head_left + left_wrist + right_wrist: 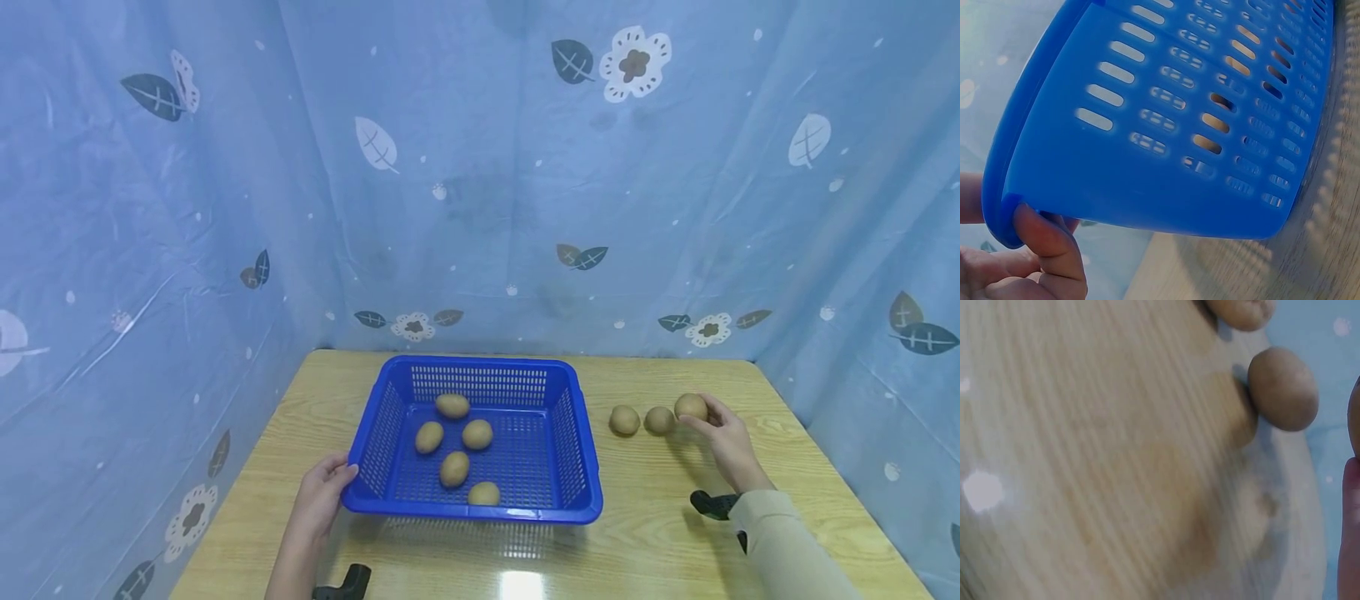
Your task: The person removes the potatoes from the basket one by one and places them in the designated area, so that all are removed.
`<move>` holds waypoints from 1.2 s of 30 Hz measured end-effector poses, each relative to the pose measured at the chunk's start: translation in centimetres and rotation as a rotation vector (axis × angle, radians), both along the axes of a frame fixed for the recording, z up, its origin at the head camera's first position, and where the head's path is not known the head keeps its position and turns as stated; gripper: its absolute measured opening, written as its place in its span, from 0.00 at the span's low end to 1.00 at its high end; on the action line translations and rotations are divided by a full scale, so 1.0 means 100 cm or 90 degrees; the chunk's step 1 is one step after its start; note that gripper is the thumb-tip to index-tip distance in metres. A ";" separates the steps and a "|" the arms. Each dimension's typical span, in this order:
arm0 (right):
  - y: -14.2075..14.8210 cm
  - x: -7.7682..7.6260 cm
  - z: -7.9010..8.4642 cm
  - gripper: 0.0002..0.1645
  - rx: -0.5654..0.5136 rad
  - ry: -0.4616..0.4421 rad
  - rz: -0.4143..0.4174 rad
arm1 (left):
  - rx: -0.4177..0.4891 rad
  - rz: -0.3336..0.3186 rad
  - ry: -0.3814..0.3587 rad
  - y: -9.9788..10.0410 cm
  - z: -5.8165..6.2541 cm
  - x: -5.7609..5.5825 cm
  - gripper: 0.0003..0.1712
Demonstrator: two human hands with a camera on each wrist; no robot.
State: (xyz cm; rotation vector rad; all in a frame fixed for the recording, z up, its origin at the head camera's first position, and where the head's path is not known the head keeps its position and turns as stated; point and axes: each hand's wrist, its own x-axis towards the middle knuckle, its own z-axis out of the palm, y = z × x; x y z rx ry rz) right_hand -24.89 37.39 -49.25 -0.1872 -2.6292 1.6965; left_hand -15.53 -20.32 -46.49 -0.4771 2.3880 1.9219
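Note:
My left hand (322, 492) grips the rim of a blue plastic basket (472, 514) at its near left corner; in the left wrist view the thumb (1054, 247) bends over that rim. Several potatoes (454, 469) lie inside, mostly toward the left and middle of its floor. To the right of the basket, my right hand (729, 442) pinches a potato (691, 407) between thumb and fingers. Left of it sit two more potatoes, one near (659, 420) and one farther (624, 420). The right wrist view catches only a sliver of the held potato and a finger (1350, 531) at its edge.
Everything stands on a light wood-grain table (645, 550). Blue curtains (480, 208) with leaf and flower prints hang behind the table and at both sides. Black straps with camera mounts (716, 505) sit at the wrists.

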 end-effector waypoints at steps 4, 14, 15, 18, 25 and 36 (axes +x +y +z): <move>0.004 0.002 -0.006 0.51 0.012 -0.009 -0.004 | -0.005 0.000 0.000 0.000 0.000 0.000 0.24; 0.012 0.004 -0.016 0.55 0.029 -0.055 -0.022 | -0.003 0.001 0.002 0.000 0.000 0.000 0.24; 0.012 0.004 -0.018 0.54 0.027 -0.055 -0.026 | -0.003 0.001 0.001 0.000 0.000 0.000 0.24; 0.012 0.004 -0.021 0.54 0.029 -0.058 -0.036 | 0.001 0.002 0.002 0.000 0.000 -0.001 0.23; 0.014 0.003 -0.025 0.53 0.021 -0.070 -0.043 | 0.012 0.004 0.003 0.000 0.001 -0.002 0.24; 0.016 0.003 -0.025 0.54 0.040 -0.101 -0.032 | 0.021 0.003 0.006 0.000 0.001 -0.002 0.24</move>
